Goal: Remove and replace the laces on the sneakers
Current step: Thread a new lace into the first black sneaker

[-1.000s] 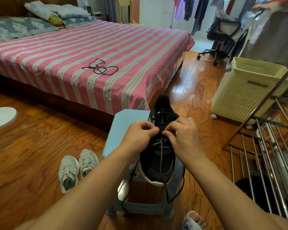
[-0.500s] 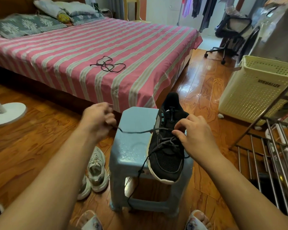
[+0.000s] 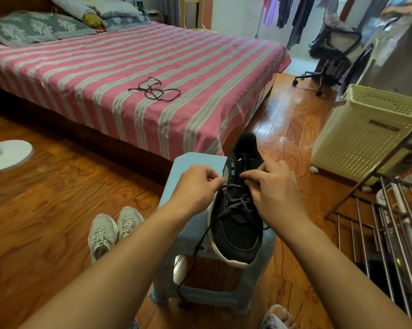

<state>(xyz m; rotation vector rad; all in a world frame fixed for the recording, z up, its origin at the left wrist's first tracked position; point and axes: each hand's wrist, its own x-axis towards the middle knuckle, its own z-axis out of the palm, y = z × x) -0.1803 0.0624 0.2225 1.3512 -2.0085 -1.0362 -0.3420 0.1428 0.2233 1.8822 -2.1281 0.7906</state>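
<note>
Pink-and-grey striped bedding covers the bed, which fills the frame from 9 to 12 o'clock, with a loose black lace lying in a tangle on it near its foot. Wooden floor runs beneath everything. At 3 o'clock stands a cream perforated laundry basket, and below it, toward 4 o'clock, a metal drying rack.

Near the centre, slightly toward 6 o'clock, is a pale blue plastic stool. On its right half lies the black sneaker, white-soled, toe pointing toward the person (heel toward the bed). Its dark lace crosses the upper eyelets, and one free end hangs off the stool's front edge down toward the floor.

A pair of grey-white sneakers sits on the floor just left of the stool, at 7 o'clock.

The left hand is pinched closed on the lace at the shoe's left side near the top eyelets. The right hand is curled over the tongue area, fingertips pinching the lace on the right side. Both hands touch the sneaker, close together.
</note>
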